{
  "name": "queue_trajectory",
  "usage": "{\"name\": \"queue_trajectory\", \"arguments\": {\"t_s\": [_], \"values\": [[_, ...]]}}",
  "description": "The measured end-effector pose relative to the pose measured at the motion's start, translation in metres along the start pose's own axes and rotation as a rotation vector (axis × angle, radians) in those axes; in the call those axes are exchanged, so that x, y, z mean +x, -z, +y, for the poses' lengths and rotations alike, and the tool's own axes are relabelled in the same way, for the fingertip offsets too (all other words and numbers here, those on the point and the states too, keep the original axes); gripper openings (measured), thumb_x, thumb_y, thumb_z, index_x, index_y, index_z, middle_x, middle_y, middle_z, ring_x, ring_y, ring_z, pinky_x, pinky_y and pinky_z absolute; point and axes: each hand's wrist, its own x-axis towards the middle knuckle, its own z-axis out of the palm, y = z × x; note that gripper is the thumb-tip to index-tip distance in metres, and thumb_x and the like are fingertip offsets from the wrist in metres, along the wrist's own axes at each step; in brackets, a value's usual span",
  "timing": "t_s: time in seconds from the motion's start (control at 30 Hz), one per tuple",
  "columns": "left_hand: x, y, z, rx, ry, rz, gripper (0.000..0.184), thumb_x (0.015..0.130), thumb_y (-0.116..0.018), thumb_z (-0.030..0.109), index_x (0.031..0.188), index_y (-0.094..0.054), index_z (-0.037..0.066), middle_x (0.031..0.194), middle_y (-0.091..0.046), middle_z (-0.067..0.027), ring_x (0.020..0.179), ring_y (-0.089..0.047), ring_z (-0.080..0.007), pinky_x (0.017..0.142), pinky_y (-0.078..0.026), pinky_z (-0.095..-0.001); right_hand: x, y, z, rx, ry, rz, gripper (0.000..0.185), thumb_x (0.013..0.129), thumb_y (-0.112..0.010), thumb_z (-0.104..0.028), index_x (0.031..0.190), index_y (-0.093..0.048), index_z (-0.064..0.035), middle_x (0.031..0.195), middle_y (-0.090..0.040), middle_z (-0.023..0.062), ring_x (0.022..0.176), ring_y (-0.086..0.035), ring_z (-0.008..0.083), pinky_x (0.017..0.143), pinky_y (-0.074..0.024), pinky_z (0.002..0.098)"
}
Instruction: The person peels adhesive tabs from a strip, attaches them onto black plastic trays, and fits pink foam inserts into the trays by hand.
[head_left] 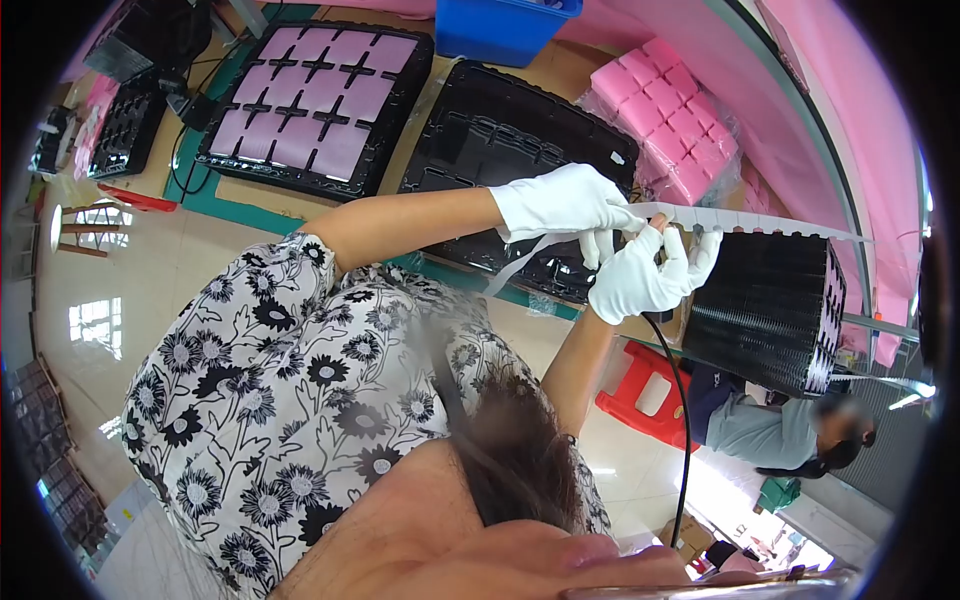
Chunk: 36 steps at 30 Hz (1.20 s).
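Note:
Both my hands wear white gloves. Between them stretches a long, narrow white strip (770,221) with evenly spaced dark marks or notches along its lower edge; its other end hangs down to the left. My left hand (565,203) pinches the strip with its fingers closed. Just beside it, my right hand (645,272) holds the strip by the fingertips, one of them poking bare from the glove. Beneath the hands lies a glossy black moulded plastic tray (490,135), partly hidden by my left forearm.
A black tray with pink pads (315,95) lies at left. Bagged pink foam blocks (665,115) and a blue bin (505,32) stand at the back. To the right are a stack of black trays (760,310), a red stool (640,395), a black cable (684,420) and another person (765,435).

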Motion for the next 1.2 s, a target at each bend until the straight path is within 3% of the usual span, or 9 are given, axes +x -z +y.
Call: {"name": "queue_trajectory", "arguments": {"t_s": [0.07, 0.27, 0.47, 0.6, 0.63, 0.67, 0.73, 0.93, 1.2], "values": [[-0.001, 0.0, 0.001, 0.03, -0.032, 0.002, 0.03, 0.091, -0.058, 0.027, 0.092, -0.064, -0.002, 0.073, -0.069, -0.0123, 0.057, -0.067, -0.0163, 0.051, -0.048, -0.0236, 0.004, 0.003, -0.005, -0.171, 0.183, -0.028, 0.008, 0.072, -0.072, 0.002, 0.075, -0.066, -0.0024, 0.123, -0.052, 0.0218, 0.112, -0.053, 0.0348, 0.091, -0.0455, 0.0391], [0.001, 0.003, 0.002, -0.001, -0.078, -0.016, 0.029, 0.091, -0.058, 0.026, 0.092, -0.065, -0.002, 0.072, -0.068, -0.0122, 0.06, -0.068, -0.0186, 0.055, -0.052, -0.0254, -0.01, 0.014, -0.007, 0.072, 0.018, -0.04, 0.01, 0.073, -0.068, 0.007, 0.075, -0.061, 0.0005, 0.13, -0.046, 0.0251, 0.12, -0.047, 0.0377, 0.102, -0.0391, 0.0427], [-0.005, 0.006, -0.001, 0.024, -0.059, 0.002, 0.031, 0.089, -0.06, 0.028, 0.096, -0.066, -0.001, 0.071, -0.068, -0.0135, 0.059, -0.068, -0.019, 0.056, -0.052, -0.0258, -0.025, 0.019, -0.014, 0.03, 0.266, -0.114, 0.018, 0.072, -0.061, 0.012, 0.087, -0.063, 0.0007, 0.138, -0.041, 0.0203, 0.123, -0.045, 0.0331, 0.1, -0.0384, 0.036], [-0.018, 0.01, 0.008, 0.015, -0.128, 0.011, 0.031, 0.088, -0.059, 0.027, 0.097, -0.065, -0.002, 0.072, -0.068, -0.0142, 0.057, -0.067, -0.0182, 0.056, -0.052, -0.0255, -0.013, 0.005, -0.015, 0.448, -0.62, 0.016, 0.033, 0.081, -0.059, 0.001, 0.113, -0.058, 0.008, 0.128, -0.05, 0.0215, 0.109, -0.056, 0.0283, 0.092, -0.0456, 0.0333], [-0.019, 0.011, 0.006, -0.004, -0.166, -0.011, 0.032, 0.088, -0.059, 0.028, 0.098, -0.064, -0.002, 0.077, -0.069, -0.0154, 0.06, -0.067, -0.0183, 0.055, -0.051, -0.0247, -0.008, 0.0, -0.007, 0.364, -0.605, -0.105, 0.042, 0.085, -0.057, -0.007, 0.123, -0.05, 0.0102, 0.127, -0.052, 0.02, 0.106, -0.056, 0.0262, 0.09, -0.0461, 0.0338], [-0.021, 0.011, 0.004, -0.022, -0.204, -0.041, 0.034, 0.088, -0.058, 0.028, 0.099, -0.064, -0.003, 0.081, -0.069, -0.0167, 0.063, -0.068, -0.0184, 0.055, -0.05, -0.024, -0.005, -0.007, -0.007, 0.471, -0.937, -0.154, 0.039, 0.086, -0.053, -0.007, 0.12, -0.052, 0.0105, 0.122, -0.056, 0.0173, 0.109, -0.055, 0.0214, 0.097, -0.0396, 0.0312], [-0.017, 0.008, -0.003, 0.526, -0.483, 0.142, 0.041, 0.087, -0.056, 0.034, 0.099, -0.063, -0.004, 0.09, -0.068, -0.0176, 0.071, -0.067, -0.0214, 0.057, -0.051, -0.0285, -0.027, -0.029, 0.029, 0.742, -0.646, -0.46, 0.035, 0.085, -0.051, -0.007, 0.117, -0.056, 0.0093, 0.116, -0.059, 0.0161, 0.103, -0.057, 0.02, 0.093, -0.0421, 0.0311], [-0.028, -0.006, 0.009, 0.231, -0.154, -0.333, 0.035, 0.092, -0.051, 0.039, 0.105, -0.066, 0.01, 0.084, -0.071, 0.0, 0.075, -0.067, -0.0149, 0.064, -0.053, -0.0289, -0.053, -0.099, 0.03, 0.665, -0.808, -0.742, 0.035, 0.086, -0.052, -0.008, 0.116, -0.056, 0.0086, 0.115, -0.059, 0.0159, 0.103, -0.058, 0.0206, 0.093, -0.0428, 0.0312], [-0.057, -0.004, 0.038, 0.017, -0.095, -0.12, 0.031, 0.088, -0.058, 0.031, 0.1, -0.066, 0.004, 0.073, -0.07, -0.0072, 0.057, -0.067, -0.0131, 0.057, -0.051, -0.0235, -0.07, -0.198, 0.042, 0.458, -0.788, -0.991, 0.034, 0.087, -0.052, -0.009, 0.116, -0.056, 0.0075, 0.114, -0.06, 0.0157, 0.103, -0.059, 0.0214, 0.092, -0.0438, 0.0313]]}}
